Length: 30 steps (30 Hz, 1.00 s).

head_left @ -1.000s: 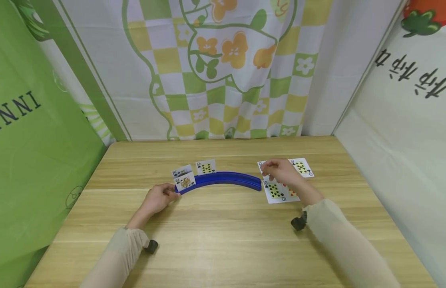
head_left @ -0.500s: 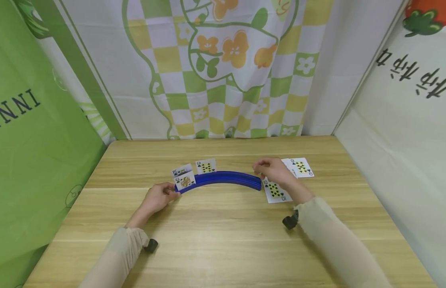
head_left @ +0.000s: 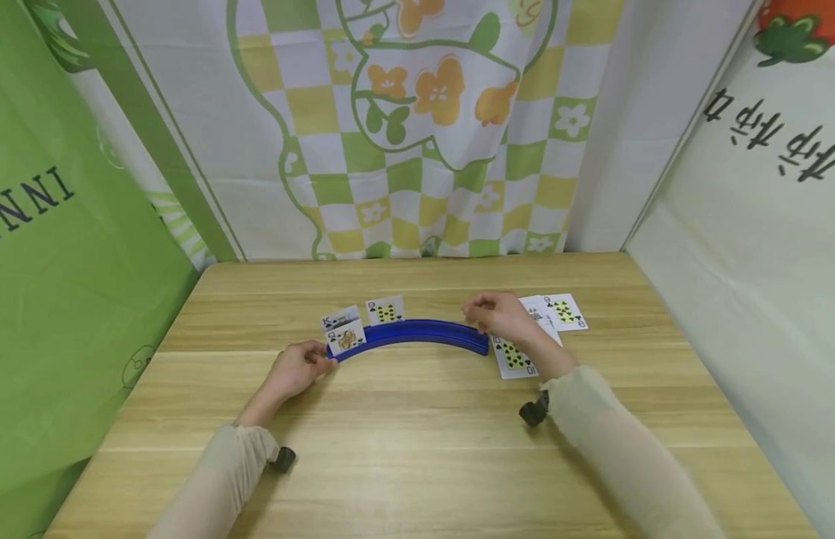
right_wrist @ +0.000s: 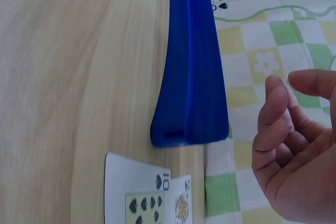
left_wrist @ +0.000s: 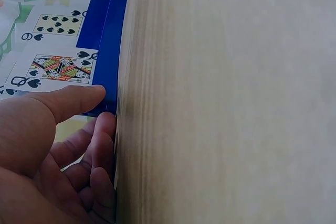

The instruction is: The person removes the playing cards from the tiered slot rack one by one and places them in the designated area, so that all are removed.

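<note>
Center-left: left hand (head_left: 299, 372) pinches left end of curved blue card holder (head_left: 424, 330), mid-frame | In it: apparently a king (head_left: 337, 320), queen of spades (head_left: 348, 340), nine of spades (head_left: 387, 311) | Center-right: right hand (head_left: 501, 315), fingers loosely curled, holding nothing | Right: ten of spades (head_left: 515, 359)

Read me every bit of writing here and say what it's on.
"Q": front white playing card, left end of curved blue plastic rack.
"K": white playing card behind.
"9": white spade card farther along.
"10": white ten-of-spades card, right of the rack.
"NNI": green wall panel, cut off at edge.
Too small or slanted to be sure: white face card, rightmost white card, black characters on white wall panel.
</note>
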Each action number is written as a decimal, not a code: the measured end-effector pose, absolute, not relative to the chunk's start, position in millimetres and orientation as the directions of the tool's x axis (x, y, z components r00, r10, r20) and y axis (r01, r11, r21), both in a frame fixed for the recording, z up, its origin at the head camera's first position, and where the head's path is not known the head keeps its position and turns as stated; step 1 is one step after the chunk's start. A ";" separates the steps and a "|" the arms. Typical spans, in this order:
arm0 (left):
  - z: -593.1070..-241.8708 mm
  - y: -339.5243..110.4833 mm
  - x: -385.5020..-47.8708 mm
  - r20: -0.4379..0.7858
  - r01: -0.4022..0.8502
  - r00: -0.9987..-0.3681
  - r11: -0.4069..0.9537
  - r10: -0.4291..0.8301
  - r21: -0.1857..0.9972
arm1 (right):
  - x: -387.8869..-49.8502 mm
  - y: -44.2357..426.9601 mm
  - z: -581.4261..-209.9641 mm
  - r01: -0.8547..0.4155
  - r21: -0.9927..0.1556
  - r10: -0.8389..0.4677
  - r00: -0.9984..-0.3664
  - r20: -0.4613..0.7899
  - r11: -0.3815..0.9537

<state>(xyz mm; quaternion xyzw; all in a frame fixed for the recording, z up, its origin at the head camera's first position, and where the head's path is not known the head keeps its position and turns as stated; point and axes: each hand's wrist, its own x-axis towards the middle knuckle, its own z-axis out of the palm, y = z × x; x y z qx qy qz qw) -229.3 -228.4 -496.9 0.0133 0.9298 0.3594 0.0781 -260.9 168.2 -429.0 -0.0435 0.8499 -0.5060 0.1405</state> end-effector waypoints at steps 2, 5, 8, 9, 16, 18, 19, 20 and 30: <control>-496.9 -228.5 -228.7 -0.137 -0.031 -0.987 0.737 0.084 0.675 | -262.0 165.4 -429.7 0.068 -0.875 -0.218 -0.956 -0.194 0.480; -497.4 -228.6 -228.6 -0.139 -0.033 -0.987 0.732 0.085 0.681 | -262.6 162.0 -429.9 0.063 -0.876 -0.226 -0.955 -0.192 0.478; -498.0 -228.7 -228.9 -0.138 -0.031 -0.987 0.732 0.087 0.681 | -262.8 158.7 -429.9 0.053 -0.880 -0.231 -0.956 -0.182 0.472; -497.9 -228.7 -229.1 -0.138 -0.032 -0.987 0.732 0.086 0.681 | -263.1 157.8 -430.3 0.048 -0.880 -0.236 -0.955 -0.178 0.472; -497.8 -229.2 -229.7 -0.142 -0.034 -0.986 0.734 0.086 0.679 | -261.8 146.8 -428.1 0.019 -0.883 -0.237 -0.960 -0.147 0.470; -497.3 -229.0 -229.2 -0.139 -0.030 -0.986 0.735 0.088 0.677 | -261.3 144.5 -427.3 0.010 -0.881 -0.242 -0.960 -0.141 0.473; -497.0 -229.0 -229.0 -0.138 -0.028 -0.986 0.735 0.089 0.677 | -261.5 143.4 -427.5 0.008 -0.880 -0.244 -0.960 -0.140 0.474; -496.9 -228.9 -228.8 -0.136 -0.026 -0.987 0.736 0.090 0.676 | -261.9 142.1 -427.6 0.006 -0.879 -0.245 -0.960 -0.139 0.477; -497.3 -229.1 -228.9 -0.128 -0.017 -0.987 0.740 0.094 0.672 | -264.5 129.0 -430.0 0.011 -0.890 -0.243 -0.960 -0.137 0.456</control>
